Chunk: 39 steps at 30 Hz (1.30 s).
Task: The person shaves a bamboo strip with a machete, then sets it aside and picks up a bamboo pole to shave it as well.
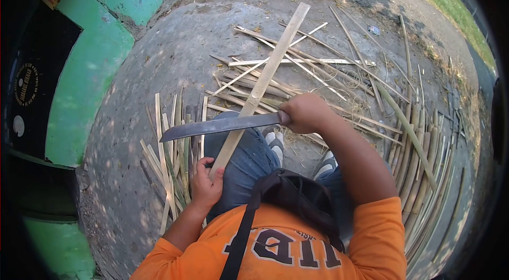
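My right hand [307, 113] is wrapped round the handle of a long machete [212, 125], whose blade points left and lies across a flat, pale bamboo strip [265, 76]. The strip runs from my lap up and away to the right. Near its lower end my left hand [208, 183] grips it, with the thumb on the right side and the fingers on the left. The blade crosses the strip a little above my left hand, over my left thigh. Whether the edge touches the strip I cannot tell.
Split bamboo strips [339, 61] lie crossed on the ground ahead. More strips [165, 158] stand beside my left leg, and long bamboo poles [424, 168] lie at the right. A green wall [87, 68] is at the left. A black bag [297, 195] rests on my lap.
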{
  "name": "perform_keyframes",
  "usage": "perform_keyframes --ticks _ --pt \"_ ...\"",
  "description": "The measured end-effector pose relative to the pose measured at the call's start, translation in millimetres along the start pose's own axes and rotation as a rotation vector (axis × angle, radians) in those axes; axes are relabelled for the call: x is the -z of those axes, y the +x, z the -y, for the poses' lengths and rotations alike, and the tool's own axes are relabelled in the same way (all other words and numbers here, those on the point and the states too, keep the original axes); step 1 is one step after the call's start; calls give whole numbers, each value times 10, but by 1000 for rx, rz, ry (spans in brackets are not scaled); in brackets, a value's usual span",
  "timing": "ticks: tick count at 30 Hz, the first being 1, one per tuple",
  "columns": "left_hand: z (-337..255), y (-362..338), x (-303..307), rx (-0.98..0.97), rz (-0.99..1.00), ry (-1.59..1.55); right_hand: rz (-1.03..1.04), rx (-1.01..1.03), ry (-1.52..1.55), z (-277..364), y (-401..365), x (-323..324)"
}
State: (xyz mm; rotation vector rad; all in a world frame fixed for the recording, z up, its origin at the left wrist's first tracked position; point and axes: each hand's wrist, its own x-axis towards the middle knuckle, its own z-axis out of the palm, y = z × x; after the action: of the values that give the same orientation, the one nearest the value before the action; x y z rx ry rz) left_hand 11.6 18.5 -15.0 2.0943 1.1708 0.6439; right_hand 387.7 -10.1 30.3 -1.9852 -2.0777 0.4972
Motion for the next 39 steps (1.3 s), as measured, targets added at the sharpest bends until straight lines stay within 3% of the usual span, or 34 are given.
perform_keyframes --ticks 5,8,14,18,20,23,27,33,36,39 --pt "95 -19 -36 36 -5 -99 -29 -104 127 -220 2 13" --pt "149 -1 -45 6 -9 -108 -101 -265 198 -343 -46 2" --pt "-2 8 22 66 35 -29 -85 -83 130 -130 -25 -27" --pt "109 5 -15 -27 -5 -39 -48 56 77 -17 44 -98" --pt "165 -10 -38 -53 -21 -48 -36 7 105 -51 50 -57" --pt "135 -7 1 61 15 -115 -110 -82 173 -265 53 -80" --pt "154 -5 -6 23 5 -100 -161 -299 252 -500 -40 22" --pt "128 9 -4 45 24 -73 -64 -193 231 -173 -53 111" --pt "95 13 10 52 38 -76 3 29 122 25 45 -58" --pt "114 -6 18 19 36 -44 67 66 21 97 77 -58"
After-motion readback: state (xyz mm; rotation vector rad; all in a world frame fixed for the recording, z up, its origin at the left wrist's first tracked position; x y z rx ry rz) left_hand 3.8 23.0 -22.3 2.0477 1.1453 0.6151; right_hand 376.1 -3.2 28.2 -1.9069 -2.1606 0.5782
